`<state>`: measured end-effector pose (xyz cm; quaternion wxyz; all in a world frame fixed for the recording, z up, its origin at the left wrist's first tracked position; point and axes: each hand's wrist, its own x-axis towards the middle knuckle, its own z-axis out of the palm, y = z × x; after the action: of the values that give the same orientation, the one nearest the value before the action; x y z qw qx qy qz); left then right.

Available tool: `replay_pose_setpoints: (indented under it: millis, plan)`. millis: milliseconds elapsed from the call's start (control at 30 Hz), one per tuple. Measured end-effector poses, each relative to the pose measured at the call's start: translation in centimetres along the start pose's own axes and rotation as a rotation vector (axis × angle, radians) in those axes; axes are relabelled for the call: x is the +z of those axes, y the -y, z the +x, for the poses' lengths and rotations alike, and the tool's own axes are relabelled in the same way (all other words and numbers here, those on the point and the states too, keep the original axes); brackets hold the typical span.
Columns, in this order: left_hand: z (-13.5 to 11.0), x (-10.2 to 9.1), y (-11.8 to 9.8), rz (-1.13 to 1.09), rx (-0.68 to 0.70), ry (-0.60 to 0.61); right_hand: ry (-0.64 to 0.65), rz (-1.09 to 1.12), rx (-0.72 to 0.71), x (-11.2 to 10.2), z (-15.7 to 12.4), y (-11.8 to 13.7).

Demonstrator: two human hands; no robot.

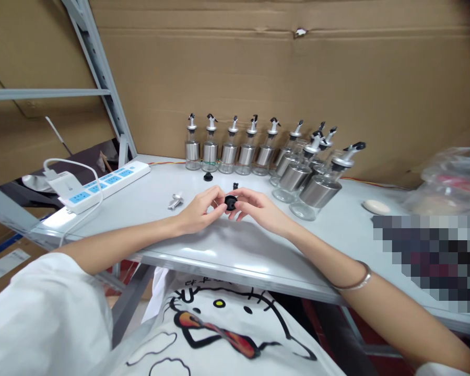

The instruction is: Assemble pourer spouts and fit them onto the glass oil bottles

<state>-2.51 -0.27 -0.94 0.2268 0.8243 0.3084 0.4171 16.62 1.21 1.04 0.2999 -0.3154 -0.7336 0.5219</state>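
Between my two hands, just over the front part of the table, is a small round black stopper (231, 202). The fingertips of my left hand (200, 210) pinch its left side. My right hand (261, 209) grips it from the right with bent fingers. A small black piece (235, 186) shows just behind my fingers. Farther back lies another black stopper (208, 177), in front of the bottles. To the left of my left hand, a silver pourer spout (176, 201) rests on its side.
Several glass oil bottles (246, 155) with steel bands and pourer tops stand along the cardboard wall, curving forward on the right. A white power strip (105, 184) with a plugged-in cable lies at the left. An oval whitish object (376, 207) and a plastic bag (446, 183) are at the right.
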Motion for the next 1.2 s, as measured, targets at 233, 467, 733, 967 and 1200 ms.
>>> replay_pose_setpoints:
  millis: [233, 467, 733, 967, 1200]
  plan:
    - [0.05, -0.08, 0.05, -0.088, -0.133, 0.016, -0.013, -0.026, -0.037, 0.0, -0.06, 0.28]
    - [-0.04, -0.29, -0.01, -0.087, -0.186, 0.155, -0.022, -0.166, -0.112, 0.22, -0.27, 0.22]
    - [-0.2, 0.2, 0.38, -0.372, -0.318, 0.216, 0.025, -0.13, -0.058, 0.37, -0.33, 0.04]
    - [-0.12, 0.3, 0.57, -0.51, -0.418, 0.284, 0.056, -0.213, -0.052, 0.5, -0.48, 0.46]
    - [-0.1, 0.17, 0.94, -0.538, -0.434, 0.299, 0.099, -0.21, -0.082, 0.53, -0.61, 0.33]
